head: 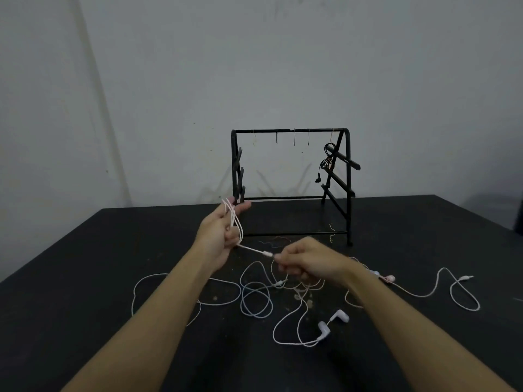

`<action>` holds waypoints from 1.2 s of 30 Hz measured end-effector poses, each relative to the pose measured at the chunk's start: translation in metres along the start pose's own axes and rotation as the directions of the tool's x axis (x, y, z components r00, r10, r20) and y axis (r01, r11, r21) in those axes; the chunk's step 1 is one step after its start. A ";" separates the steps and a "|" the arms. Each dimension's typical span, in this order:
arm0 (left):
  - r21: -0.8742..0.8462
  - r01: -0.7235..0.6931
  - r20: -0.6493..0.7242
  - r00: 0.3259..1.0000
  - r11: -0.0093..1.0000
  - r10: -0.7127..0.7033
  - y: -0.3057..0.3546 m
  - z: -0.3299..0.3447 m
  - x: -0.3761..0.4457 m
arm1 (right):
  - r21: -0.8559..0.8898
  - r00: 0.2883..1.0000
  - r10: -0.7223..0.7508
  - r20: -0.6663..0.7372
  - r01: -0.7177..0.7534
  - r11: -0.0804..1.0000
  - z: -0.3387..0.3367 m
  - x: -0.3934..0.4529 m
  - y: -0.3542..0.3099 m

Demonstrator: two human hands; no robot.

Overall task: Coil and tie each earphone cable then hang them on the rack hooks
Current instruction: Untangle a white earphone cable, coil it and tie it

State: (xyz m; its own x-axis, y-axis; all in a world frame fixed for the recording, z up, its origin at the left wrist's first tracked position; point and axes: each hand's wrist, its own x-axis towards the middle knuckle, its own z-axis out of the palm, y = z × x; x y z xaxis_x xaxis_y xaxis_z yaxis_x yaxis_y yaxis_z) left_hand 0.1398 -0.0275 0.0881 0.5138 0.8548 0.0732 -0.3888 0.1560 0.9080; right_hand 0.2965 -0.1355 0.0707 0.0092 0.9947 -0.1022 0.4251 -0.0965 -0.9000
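Observation:
My left hand (219, 233) is raised above the table with a white earphone cable (236, 222) looped around its fingers in a few turns. From it the cable runs taut, down and right, to my right hand (307, 263), which pinches it just past a small white inline piece (267, 253). A black wire rack (291, 182) stands behind my hands with several hooks on its top bar. A coiled black earphone (328, 159) hangs from the rightmost hook. Two white earbuds (332, 322) lie on the table near my right forearm.
Loose white cables (254, 301) sprawl over the black table (85, 278) under my arms. Another cable with a jack plug (465, 278) loops at the right, with pink earbuds (389, 278) beside my right wrist. Thin twist ties (276, 240) lie by the rack's base.

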 end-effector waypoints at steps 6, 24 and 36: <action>0.522 0.153 0.240 0.917 0.839 -0.317 -0.005 -0.009 -0.014 | -0.208 0.965 -0.195 -0.175 0.158 0.965 -0.032 0.003 -0.022; 0.557 0.000 0.146 0.984 0.830 -0.098 -0.013 -0.010 -0.016 | -0.098 0.955 -0.123 -0.270 0.100 0.990 -0.002 0.016 -0.013; -0.174 -0.061 -0.149 0.988 0.983 0.035 0.008 -0.014 0.005 | 0.113 0.981 -0.068 0.183 0.048 0.992 0.030 0.003 -0.007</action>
State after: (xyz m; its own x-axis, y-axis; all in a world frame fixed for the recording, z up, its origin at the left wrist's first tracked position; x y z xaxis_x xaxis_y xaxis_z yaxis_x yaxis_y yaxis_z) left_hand 0.1285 -0.0149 0.0899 0.3798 0.9241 0.0428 -0.5469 0.1870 0.8160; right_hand 0.2660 -0.1326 0.0639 -0.1855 0.9757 -0.1166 0.3204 -0.0521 -0.9458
